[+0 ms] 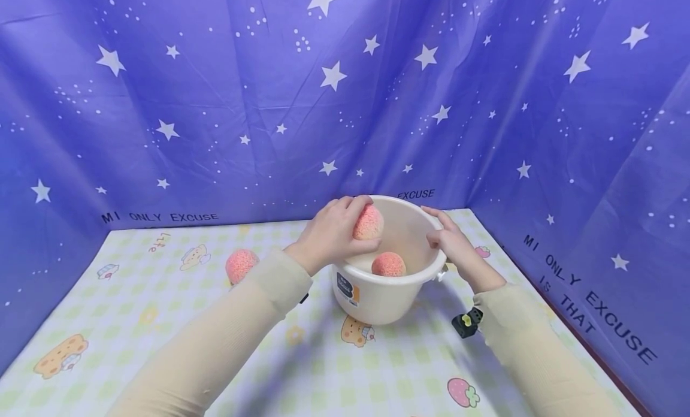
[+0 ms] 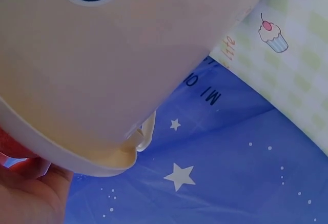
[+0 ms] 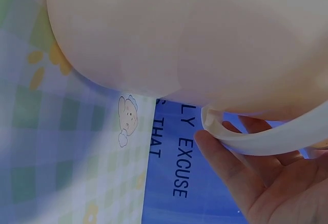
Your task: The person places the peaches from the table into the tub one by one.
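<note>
Curtain: thin blue-purple cloth, a bit wrinkly, with white stars and dots.
Cloth: spread flat, with pale green and white squares and little pictures.
Bucket: smooth, cream-white, and looks like plastic. It is round, wider at the top, with a thick rim. Its mouth faces up, between the two hands.
Left hand: the fingers are bent, only as wide apart as the ball they hold. The thumb is under it and the fingers are over the top.
Right hand: grips the bucket's right rim, thumb on the inside and fingers bent around outside.
Handle: a smooth, white, curved strip that touches the right hand.
Held ball: round, bumpy, pink and pale yellow. It is in the left hand, over the left part of the bucket's mouth.
Inside ball: round, bumpy and pink-orange, in the bucket.
Outside ball: bumpy and pink, on the cloth, left of the bucket.
Sticker: flat, dark blue and orange, on the bucket's side.
</note>
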The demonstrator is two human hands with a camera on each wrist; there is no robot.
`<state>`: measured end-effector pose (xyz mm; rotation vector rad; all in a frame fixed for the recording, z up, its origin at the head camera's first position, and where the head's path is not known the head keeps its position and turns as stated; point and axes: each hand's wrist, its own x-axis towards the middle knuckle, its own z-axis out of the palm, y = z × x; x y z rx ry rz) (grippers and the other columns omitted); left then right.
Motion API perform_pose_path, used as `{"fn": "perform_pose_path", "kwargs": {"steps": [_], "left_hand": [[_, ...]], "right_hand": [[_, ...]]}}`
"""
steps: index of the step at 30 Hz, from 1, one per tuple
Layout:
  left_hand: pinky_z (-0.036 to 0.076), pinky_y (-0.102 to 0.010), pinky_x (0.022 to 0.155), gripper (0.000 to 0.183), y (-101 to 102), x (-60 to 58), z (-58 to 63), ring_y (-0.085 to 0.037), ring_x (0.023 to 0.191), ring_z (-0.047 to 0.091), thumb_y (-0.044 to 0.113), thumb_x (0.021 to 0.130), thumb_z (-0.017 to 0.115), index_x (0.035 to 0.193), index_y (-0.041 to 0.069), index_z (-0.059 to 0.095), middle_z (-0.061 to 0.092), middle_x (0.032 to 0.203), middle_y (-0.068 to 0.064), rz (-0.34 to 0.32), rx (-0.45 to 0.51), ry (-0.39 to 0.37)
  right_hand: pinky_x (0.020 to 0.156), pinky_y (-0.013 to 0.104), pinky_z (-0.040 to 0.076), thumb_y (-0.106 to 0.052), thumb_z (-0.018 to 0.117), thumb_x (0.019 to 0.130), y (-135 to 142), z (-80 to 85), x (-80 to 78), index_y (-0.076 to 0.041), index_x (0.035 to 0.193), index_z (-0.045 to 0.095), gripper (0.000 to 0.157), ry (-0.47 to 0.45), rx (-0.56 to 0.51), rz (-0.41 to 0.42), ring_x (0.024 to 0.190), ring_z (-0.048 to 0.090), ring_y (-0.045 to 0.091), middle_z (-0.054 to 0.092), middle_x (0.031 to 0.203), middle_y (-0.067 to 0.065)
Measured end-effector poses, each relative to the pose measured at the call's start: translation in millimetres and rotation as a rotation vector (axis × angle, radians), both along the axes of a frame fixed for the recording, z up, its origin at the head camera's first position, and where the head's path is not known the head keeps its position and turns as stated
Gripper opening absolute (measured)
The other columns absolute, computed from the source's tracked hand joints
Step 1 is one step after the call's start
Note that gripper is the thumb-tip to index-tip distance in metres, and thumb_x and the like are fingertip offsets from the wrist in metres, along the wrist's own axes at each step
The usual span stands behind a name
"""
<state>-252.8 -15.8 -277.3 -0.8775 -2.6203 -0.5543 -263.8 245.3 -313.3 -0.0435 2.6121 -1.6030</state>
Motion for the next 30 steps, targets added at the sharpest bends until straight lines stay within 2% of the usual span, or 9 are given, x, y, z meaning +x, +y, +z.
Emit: {"fn": "perform_pose_path", "kwargs": {"steps": [6,16,30], "left_hand": [[0.049,-0.042,0.099,0.066,3,-0.4,-0.5,-0.031,0.112,0.059,0.046,0.084,0.072,0.137,0.015,0.048,0.061,0.123,-0.013,-0.013,0.002,-0.019],[0.048,-0.042,0.102,0.066,6,-2.1,-2.9,-0.029,0.117,0.058,0.047,0.084,0.071,0.137,0.016,0.047,0.06,0.128,-0.012,0.003,0.004,-0.061],[0.045,-0.039,0.106,0.064,14,-6.0,-2.2,-0.028,0.119,0.059,0.044,0.084,0.071,0.136,0.014,0.049,0.061,0.128,-0.012,-0.01,-0.022,-0.056]], "right_hand": [[0.065,0.029,0.052,0.0,0.043,0.073,0,1.1,1.5,-0.019,0.159,0.02,0.091,0.002,-0.004,-0.006,0.104,0.054,0.033,0.033,0.151,0.027],[0.062,0.028,0.051,0.001,0.042,0.074,-1,0.2,0.0,-0.02,0.159,0.02,0.091,-0.007,-0.007,0.001,0.1,0.056,0.031,0.033,0.151,0.027],[0.065,0.029,0.054,0.0,0.043,0.074,-1,-0.5,-0.4,-0.02,0.159,0.02,0.091,-0.003,-0.016,-0.004,0.105,0.055,0.033,0.032,0.152,0.028]]}}
